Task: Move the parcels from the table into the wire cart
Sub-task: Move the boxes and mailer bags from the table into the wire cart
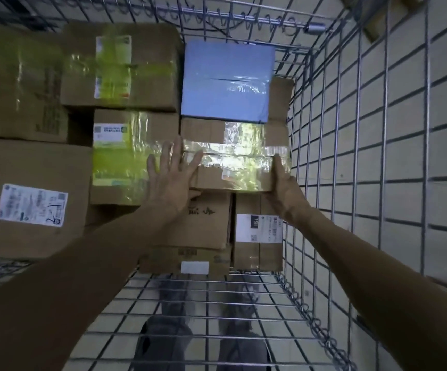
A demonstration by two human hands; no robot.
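Head view, looking down into the wire cart [351, 135]: it already holds many stacked boxes. The taped parcel [235, 153], brown cardboard crossed with shiny clear tape, sits on top of two labelled boxes [260, 228] at the right of the cart, close against the right wire wall. Its long axis runs left to right, so it spans the gap between the two hands.

The left hand [171, 175] lies flat against the parcel's left end, its fingers [175, 153] straight and spread wide, holding nothing. The right hand [284, 180] grips the near right corner, thumb over the top edge; its other fingers are hidden under or behind the box.

A blue parcel [227, 81] touches the taped parcel's far side, and a yellow-taped box [126, 156] stands just left of it. The parcel seems seated in place, so letting go looks like the next move. The right hand carries the hold, and both hands would draw back toward the near, bare end of the cart floor.
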